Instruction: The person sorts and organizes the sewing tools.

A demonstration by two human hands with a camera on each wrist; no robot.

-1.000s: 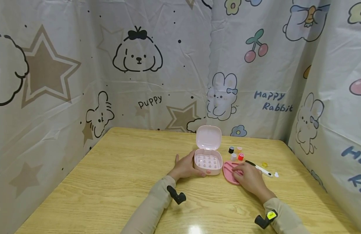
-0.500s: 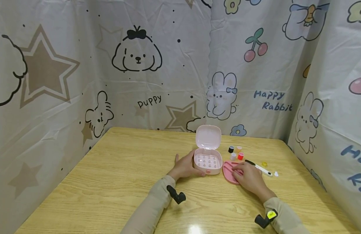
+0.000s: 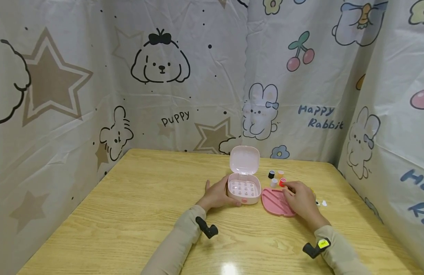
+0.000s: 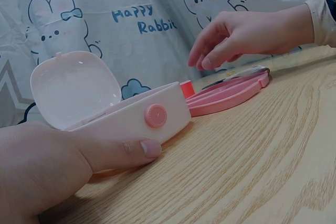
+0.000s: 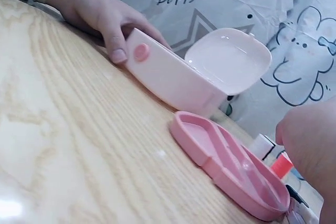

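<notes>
My left hand (image 3: 216, 195) grips a pale pink box (image 3: 250, 200) at its left side, with the thumb along the front wall near a round pink button (image 4: 156, 115). The box's lid (image 3: 244, 159) stands up, and rows of small knobs line its inside. Over the darker pink slotted tray (image 3: 274, 206), my right hand (image 3: 303, 200) hovers with loosely bent fingers and nothing visible between them. Its fingertips are near a small red cylinder (image 3: 282, 181) in the head view. In the left wrist view, that hand (image 4: 244, 38) is raised above the tray (image 4: 226, 98).
Beside the red cylinder stand a black one (image 3: 271, 174), an orange one (image 3: 280, 174) and a white one (image 3: 274, 182). A small white piece (image 3: 324, 203) lies to the right. My right hand mostly covers a black-and-white pen-like tool. Printed curtains surround the wooden table (image 3: 157, 191).
My right hand has lifted from the tray's slots and moved up and right, toward the red cylinder. More of the tray shows. The left hand still holds the box in place.
</notes>
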